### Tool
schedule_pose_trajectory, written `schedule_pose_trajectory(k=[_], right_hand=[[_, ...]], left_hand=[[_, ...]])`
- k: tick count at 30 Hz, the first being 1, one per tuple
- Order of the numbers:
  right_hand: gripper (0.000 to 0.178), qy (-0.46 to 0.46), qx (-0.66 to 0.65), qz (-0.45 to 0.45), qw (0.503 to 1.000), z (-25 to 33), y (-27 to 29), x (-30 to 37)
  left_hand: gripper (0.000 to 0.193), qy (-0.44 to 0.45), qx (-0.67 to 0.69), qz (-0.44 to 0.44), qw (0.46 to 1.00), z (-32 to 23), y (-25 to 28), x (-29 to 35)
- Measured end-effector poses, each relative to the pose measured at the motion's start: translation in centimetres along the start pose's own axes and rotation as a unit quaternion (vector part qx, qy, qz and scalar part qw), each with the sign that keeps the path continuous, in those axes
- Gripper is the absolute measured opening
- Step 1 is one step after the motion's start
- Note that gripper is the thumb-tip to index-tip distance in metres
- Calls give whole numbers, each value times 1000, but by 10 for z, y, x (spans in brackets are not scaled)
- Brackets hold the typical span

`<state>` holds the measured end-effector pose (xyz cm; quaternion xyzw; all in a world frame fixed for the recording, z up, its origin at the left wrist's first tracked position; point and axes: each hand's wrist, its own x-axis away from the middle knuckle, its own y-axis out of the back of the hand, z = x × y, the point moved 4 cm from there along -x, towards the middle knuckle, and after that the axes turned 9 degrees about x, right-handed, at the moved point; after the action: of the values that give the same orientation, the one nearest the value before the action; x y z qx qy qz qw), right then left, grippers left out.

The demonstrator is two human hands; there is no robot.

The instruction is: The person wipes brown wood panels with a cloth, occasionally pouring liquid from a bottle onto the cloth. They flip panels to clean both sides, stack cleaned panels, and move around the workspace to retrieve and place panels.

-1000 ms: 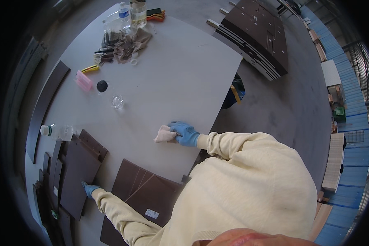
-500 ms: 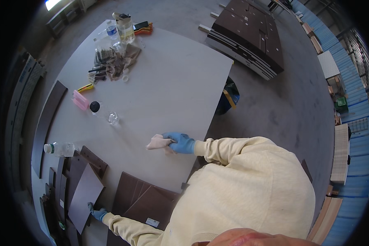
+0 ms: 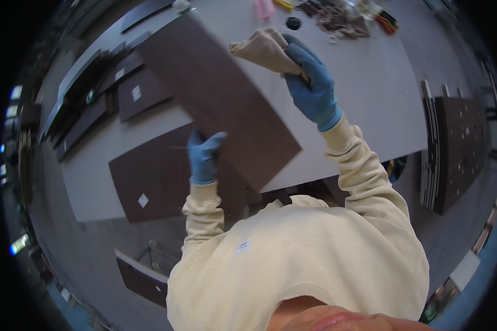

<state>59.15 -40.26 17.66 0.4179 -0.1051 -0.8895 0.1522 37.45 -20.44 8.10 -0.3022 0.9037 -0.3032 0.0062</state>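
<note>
My left hand [image 3: 203, 159], in a blue glove, is at the near-left edge of a long dark brown panel [image 3: 221, 94]. Its thumb lies over the panel's face, with the blurred fingers at the edge and partly hidden. This panel slants across the table and overlaps another brown panel [image 3: 165, 160] bearing a white label. Farther right, my blue-gloved right hand [image 3: 313, 88] is closed on a folded beige cloth [image 3: 265, 51], raised above the pale tabletop [image 3: 364, 110].
Several dark boards [image 3: 102, 102] are piled at the left. Toward the far edge are a black bottle cap [image 3: 293, 23], a pink object [image 3: 264, 7] and a crumpled heap of rags [image 3: 339, 19]. A panel stack [image 3: 461, 149] stands off the table's right side.
The view has swung left. The panel at my left hand has come nearer and now slants across the table. My right hand has lifted the cloth off the tabletop.
</note>
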Motion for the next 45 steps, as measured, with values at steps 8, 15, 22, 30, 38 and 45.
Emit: schedule_pose_trajectory(k=[8,15,22,30,38,45], right_hand=[[39,162,151,341,914,73,-12,81],[30,-87,323,563,756,-24,136,223],[29,-282,406,421,760,-107,260,268],[33,-300,189,293,888,-120,178,267],[35,-491,-92,241,832,-88,140,257],[41,-671,-300,66,675,-78,153,260]], left_hand=[[39,89,97,79,988,24,-42,13],[41,48,50,-73,995,-8,36,45],[56,-68,113,-183,974,-18,72,102],[53,-135,136,-261,946,-1,74,117],[40,-184,204,-262,925,31,111,-38],[17,-134,159,-337,918,68,178,-175]])
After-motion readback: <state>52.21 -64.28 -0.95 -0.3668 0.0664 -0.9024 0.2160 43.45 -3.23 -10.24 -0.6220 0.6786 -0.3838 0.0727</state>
